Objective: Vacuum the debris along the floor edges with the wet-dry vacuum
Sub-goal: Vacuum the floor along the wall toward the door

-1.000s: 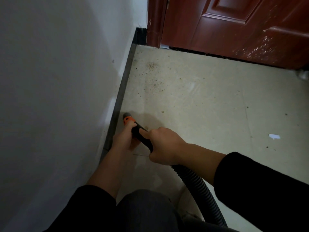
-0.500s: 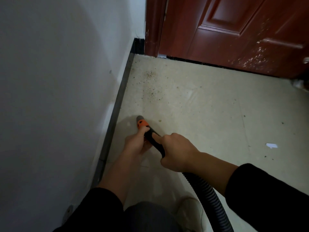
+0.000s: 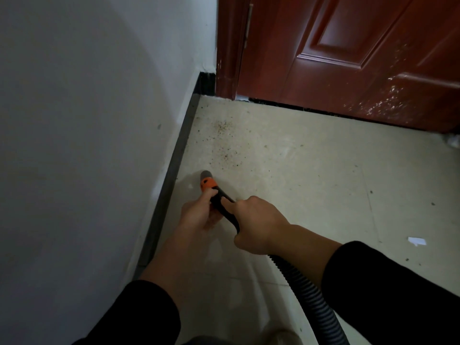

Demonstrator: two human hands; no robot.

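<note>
I read the scene from the left. A white wall fills the left side, and a dark baseboard runs along its foot towards the far corner.

Just right of the baseboard, the left hand grips the vacuum nozzle, fingers curled round it behind the orange collar. The grey nozzle tip points far, low over the tiled floor. I cannot tell whether it touches the tile. The debris, a patch of dark specks, lies just beyond the tip, near the baseboard and short of the corner.

The right hand grips the black tube directly behind the left hand, thumb laid along the top. The ribbed hose runs from this hand to the near edge.

A red-brown door closes the far side. A white paper scrap lies on the floor at right, well apart from the nozzle.
</note>
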